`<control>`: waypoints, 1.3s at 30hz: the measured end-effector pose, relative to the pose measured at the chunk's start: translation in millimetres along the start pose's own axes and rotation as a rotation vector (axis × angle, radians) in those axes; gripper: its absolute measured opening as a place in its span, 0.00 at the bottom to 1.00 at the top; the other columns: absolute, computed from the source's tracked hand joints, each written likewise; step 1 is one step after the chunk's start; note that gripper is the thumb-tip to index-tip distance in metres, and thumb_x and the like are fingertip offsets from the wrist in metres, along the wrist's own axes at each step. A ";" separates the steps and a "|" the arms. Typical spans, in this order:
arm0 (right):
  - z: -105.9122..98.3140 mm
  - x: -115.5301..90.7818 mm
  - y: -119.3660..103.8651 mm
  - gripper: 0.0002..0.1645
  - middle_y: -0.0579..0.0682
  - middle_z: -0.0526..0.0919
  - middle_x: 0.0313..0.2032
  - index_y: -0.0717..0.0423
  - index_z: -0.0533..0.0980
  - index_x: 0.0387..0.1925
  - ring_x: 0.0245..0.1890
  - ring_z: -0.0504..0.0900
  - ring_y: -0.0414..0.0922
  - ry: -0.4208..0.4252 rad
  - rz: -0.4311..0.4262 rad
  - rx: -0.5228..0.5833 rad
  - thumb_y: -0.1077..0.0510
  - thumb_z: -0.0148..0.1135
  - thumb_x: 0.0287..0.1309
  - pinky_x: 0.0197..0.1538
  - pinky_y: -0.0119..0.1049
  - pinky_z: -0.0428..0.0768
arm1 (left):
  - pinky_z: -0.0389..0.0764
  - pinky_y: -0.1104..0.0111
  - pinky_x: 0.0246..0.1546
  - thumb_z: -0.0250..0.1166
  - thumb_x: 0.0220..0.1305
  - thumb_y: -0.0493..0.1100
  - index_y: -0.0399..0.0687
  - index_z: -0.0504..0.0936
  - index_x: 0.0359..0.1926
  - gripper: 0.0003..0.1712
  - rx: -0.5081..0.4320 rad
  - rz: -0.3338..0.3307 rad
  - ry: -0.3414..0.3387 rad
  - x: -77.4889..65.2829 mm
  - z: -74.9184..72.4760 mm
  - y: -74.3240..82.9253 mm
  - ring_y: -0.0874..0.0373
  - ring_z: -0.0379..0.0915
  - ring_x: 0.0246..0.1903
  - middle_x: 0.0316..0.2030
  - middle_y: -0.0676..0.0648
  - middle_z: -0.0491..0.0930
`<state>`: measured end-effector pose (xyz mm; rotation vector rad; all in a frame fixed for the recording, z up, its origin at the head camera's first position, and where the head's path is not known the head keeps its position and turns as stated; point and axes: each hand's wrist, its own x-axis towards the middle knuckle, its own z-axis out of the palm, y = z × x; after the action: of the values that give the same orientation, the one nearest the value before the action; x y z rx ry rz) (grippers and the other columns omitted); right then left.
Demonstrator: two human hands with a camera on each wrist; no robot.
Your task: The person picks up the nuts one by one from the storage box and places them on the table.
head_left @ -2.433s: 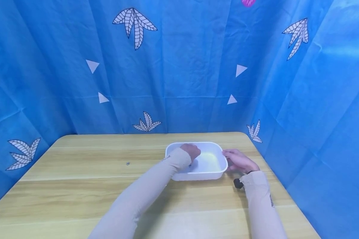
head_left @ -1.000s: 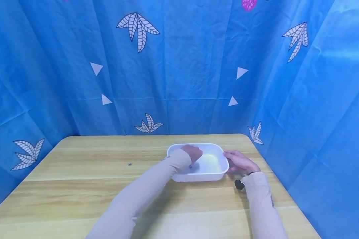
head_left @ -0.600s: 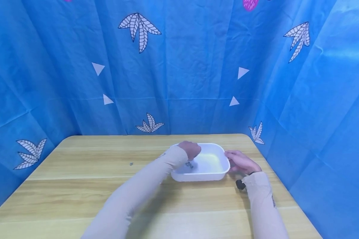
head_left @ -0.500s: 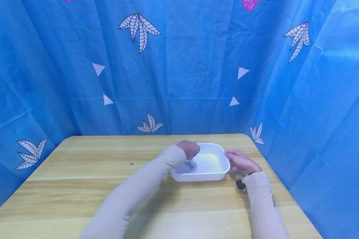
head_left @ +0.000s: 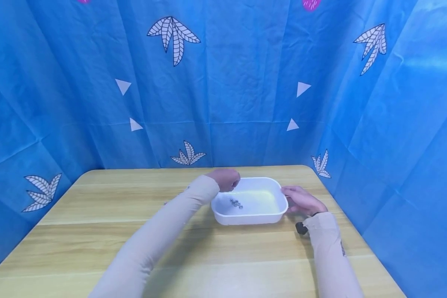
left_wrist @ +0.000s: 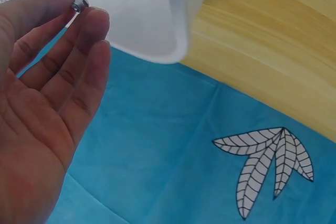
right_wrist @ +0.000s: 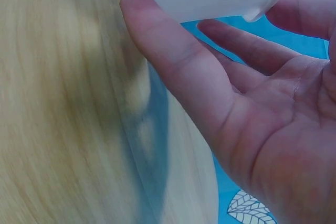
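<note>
My left hand (head_left: 226, 179) is over the left end of a white plastic box (head_left: 249, 220), close above its rim. In the left wrist view its thumb and fingertips pinch a small shiny metal nut (left_wrist: 80, 2); the other fingers extend loosely. Several similar small metal nuts (head_left: 236, 203) lie in a cluster on the left part of the box floor. At the box's right end is my right hand (head_left: 304, 200). Its fingers are fairly straight, touching the end wall from outside, with the thumb (right_wrist: 157, 35) low against the wall in the right wrist view.
One more small metal piece (head_left: 165, 203) lies on the wooden table (head_left: 223, 265) left of the box, partly hidden by the left sleeve. A blue patterned curtain (head_left: 238, 82) hangs behind the table and along its sides. A black device (head_left: 301, 228) is strapped at the right wrist.
My left hand has risen from inside the box and moved left to above its rim. The small nuts it covered have come into view. The right hand keeps its place at the box.
</note>
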<state>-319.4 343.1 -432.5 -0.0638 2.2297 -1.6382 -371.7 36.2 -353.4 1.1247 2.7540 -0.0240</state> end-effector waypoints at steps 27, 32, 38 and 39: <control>-1.5 1.4 8.6 0.34 0.71 0.66 0.72 0.69 0.57 0.76 0.60 0.81 0.52 -0.029 -0.004 0.025 0.50 0.42 0.82 0.57 0.50 0.86 | 0.83 0.69 0.38 0.62 0.67 0.32 0.43 0.87 0.37 0.08 -0.159 -0.001 0.098 -40.2 -27.4 -59.9 0.56 0.79 0.33 0.34 0.46 0.86; -3.2 2.7 4.9 0.34 0.71 0.66 0.72 0.68 0.59 0.76 0.59 0.81 0.51 -0.050 -0.014 0.030 0.49 0.42 0.81 0.58 0.50 0.86 | 0.83 0.68 0.39 0.62 0.68 0.32 0.42 0.87 0.37 0.08 -0.177 -0.026 0.099 -53.7 -22.8 -73.3 0.56 0.78 0.33 0.33 0.46 0.86; -6.4 2.6 2.1 0.34 0.71 0.66 0.72 0.69 0.58 0.76 0.60 0.81 0.52 -0.042 -0.006 0.015 0.50 0.40 0.82 0.57 0.49 0.86 | 0.83 0.65 0.41 0.63 0.70 0.34 0.42 0.87 0.40 0.07 -0.222 -0.081 0.090 -68.1 -7.0 -88.8 0.56 0.78 0.35 0.36 0.46 0.86; -6.6 2.7 1.7 0.34 0.72 0.66 0.71 0.69 0.58 0.76 0.60 0.81 0.53 -0.044 -0.004 0.022 0.50 0.40 0.82 0.57 0.50 0.86 | 0.83 0.65 0.41 0.63 0.70 0.34 0.42 0.87 0.40 0.06 -0.223 -0.098 0.090 -70.3 -4.1 -91.3 0.56 0.77 0.35 0.36 0.46 0.86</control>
<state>-323.7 349.0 -433.2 -0.0976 2.1804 -1.6468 -386.5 -77.7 -342.5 0.9544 2.8004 0.3212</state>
